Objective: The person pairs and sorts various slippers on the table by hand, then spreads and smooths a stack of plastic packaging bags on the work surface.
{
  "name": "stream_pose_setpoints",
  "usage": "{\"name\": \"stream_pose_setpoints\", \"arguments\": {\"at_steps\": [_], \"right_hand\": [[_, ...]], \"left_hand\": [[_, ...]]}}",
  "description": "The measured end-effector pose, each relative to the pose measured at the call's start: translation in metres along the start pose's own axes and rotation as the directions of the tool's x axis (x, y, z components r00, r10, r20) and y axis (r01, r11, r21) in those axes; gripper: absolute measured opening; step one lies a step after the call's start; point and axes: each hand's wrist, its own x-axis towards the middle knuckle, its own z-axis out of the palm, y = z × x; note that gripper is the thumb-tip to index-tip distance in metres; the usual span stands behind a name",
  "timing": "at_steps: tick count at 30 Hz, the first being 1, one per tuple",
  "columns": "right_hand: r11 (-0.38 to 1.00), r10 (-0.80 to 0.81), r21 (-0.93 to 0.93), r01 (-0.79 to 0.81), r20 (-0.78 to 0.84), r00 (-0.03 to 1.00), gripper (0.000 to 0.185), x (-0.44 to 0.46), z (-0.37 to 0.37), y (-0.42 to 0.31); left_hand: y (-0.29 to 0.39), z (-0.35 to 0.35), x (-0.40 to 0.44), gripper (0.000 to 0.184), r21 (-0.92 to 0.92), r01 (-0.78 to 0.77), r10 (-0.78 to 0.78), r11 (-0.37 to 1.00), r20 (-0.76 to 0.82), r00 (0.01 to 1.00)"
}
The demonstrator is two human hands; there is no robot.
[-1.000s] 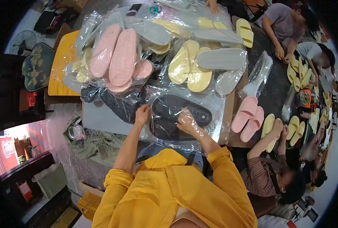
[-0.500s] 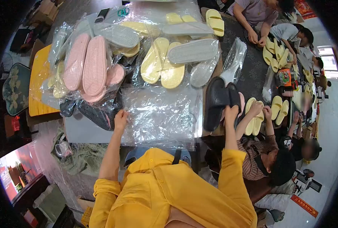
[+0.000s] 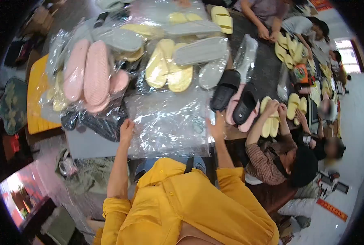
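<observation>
A clear plastic bag [image 3: 165, 126] lies flat on the grey table in front of me. My left hand [image 3: 126, 130] is closed on the bag's left edge. At the bag's right edge is my right hand [image 3: 217, 125], blurred, its fingers apart and nothing visible in them. Just beyond it lie a black slipper [image 3: 225, 90] and a second black slipper [image 3: 244, 107], both resting over a pair of pink slippers [image 3: 252, 119]. Bagged black slippers [image 3: 102, 125] lie beside my left hand.
Bagged pink slippers [image 3: 97, 73], yellow slippers [image 3: 157, 67] and grey slippers [image 3: 200, 51] are piled behind the bag. At the right, a co-worker's hands [image 3: 276, 107] are at yellow slippers [image 3: 270, 122]. A yellow stool [image 3: 41, 98] stands at the left.
The black slippers came out from over the bag to the right and now lie on the pink pair. My right hand has let go of them and come back to the bag's right edge.
</observation>
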Motion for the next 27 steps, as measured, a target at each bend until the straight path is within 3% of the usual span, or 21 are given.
{"name": "stream_pose_setpoints", "arguments": {"at_steps": [1, 4, 6, 7, 10, 11, 12, 14, 16, 17, 18, 20, 23, 25, 26, 27], "right_hand": [[0.993, -0.015, -0.115, 0.011, -0.031, 0.999, 0.079, -0.01, 0.013, 0.009], [0.964, 0.223, 0.138, -0.229, 0.059, 0.973, 0.081, -0.036, 0.014, 0.007], [0.96, 0.248, 0.116, -0.254, 0.064, 0.967, 0.078, -0.045, 0.015, 0.008], [0.958, 0.26, 0.105, -0.266, 0.071, 0.963, 0.076, -0.048, 0.012, 0.01], [0.833, 0.312, 0.405, -0.377, 0.22, 0.924, 0.066, -0.048, 0.015, 0.021], [0.731, 0.361, 0.512, -0.451, 0.27, 0.892, 0.055, -0.055, 0.008, 0.023], [0.755, 0.378, 0.371, -0.54, 0.426, 0.822, 0.048, -0.049, -0.013, 0.006], [0.568, 0.047, 0.732, -0.376, 0.428, 0.903, 0.045, -0.062, -0.016, 0.016], [0.521, 0.207, 0.686, -0.508, 0.476, 0.855, 0.044, -0.067, -0.018, 0.016], [0.69, 0.156, 0.59, -0.42, 0.445, 0.882, 0.043, -0.071, -0.014, 0.033], [0.746, 0.196, 0.456, -0.485, 0.546, 0.815, 0.045, -0.071, -0.039, -0.007], [0.858, 0.093, 0.403, -0.32, 0.49, 0.867, 0.043, -0.077, -0.024, 0.015], [0.91, 0.094, 0.318, -0.268, 0.47, 0.878, 0.037, -0.077, 0.003, 0.067], [0.812, 0.1, 0.484, -0.327, 0.437, 0.894, 0.024, -0.078, 0.0, 0.051], [0.75, 0.105, 0.561, -0.351, 0.422, 0.9, 0.018, -0.079, -0.001, 0.04], [0.777, 0.107, 0.527, -0.345, 0.429, 0.897, 0.019, -0.078, -0.001, 0.04]], "left_hand": [[-0.015, -0.005, 0.01, 0.014, -0.05, -0.034, 0.036, 0.998, 0.033, 0.999], [-0.03, -0.007, 0.02, 0.015, -0.073, -0.107, 0.111, 0.992, 0.045, 0.993], [-0.026, -0.004, 0.023, 0.015, -0.026, -0.112, 0.113, 0.993, 0.038, 0.993], [-0.019, -0.002, 0.022, 0.019, -0.105, 0.011, -0.004, 0.994, 0.063, 0.998], [0.006, -0.002, 0.011, 0.023, -0.263, 0.223, -0.182, 0.938, 0.173, 0.968], [0.001, -0.004, 0.013, 0.028, -0.262, 0.248, -0.193, 0.933, 0.22, 0.956], [-0.002, -0.007, 0.012, 0.028, -0.176, 0.163, -0.113, 0.971, 0.264, 0.958], [-0.012, -0.015, 0.008, 0.029, -0.01, -0.012, 0.015, 1.0, 0.35, 0.937], [-0.018, -0.013, 0.019, 0.034, 0.137, -0.043, 0.005, 0.99, 0.266, 0.964], [-0.019, -0.013, 0.021, 0.038, 0.1, -0.014, -0.008, 0.995, 0.22, 0.975], [-0.018, -0.01, 0.023, 0.041, 0.059, 0.007, -0.018, 0.998, 0.177, 0.984], [-0.019, -0.004, 0.024, 0.049, -0.04, 0.045, -0.039, 0.998, 0.135, 0.99], [0.012, -0.005, 0.004, 0.053, -0.094, 0.168, -0.142, 0.981, 0.235, 0.961], [0.034, -0.013, -0.012, 0.055, -0.05, 0.266, -0.249, 0.963, 0.222, 0.943], [0.027, -0.018, -0.014, 0.057, -0.079, 0.254, -0.23, 0.964, 0.23, 0.946], [0.016, -0.02, -0.02, 0.052, -0.067, 0.07, -0.059, 0.995, 0.153, 0.986]]}}
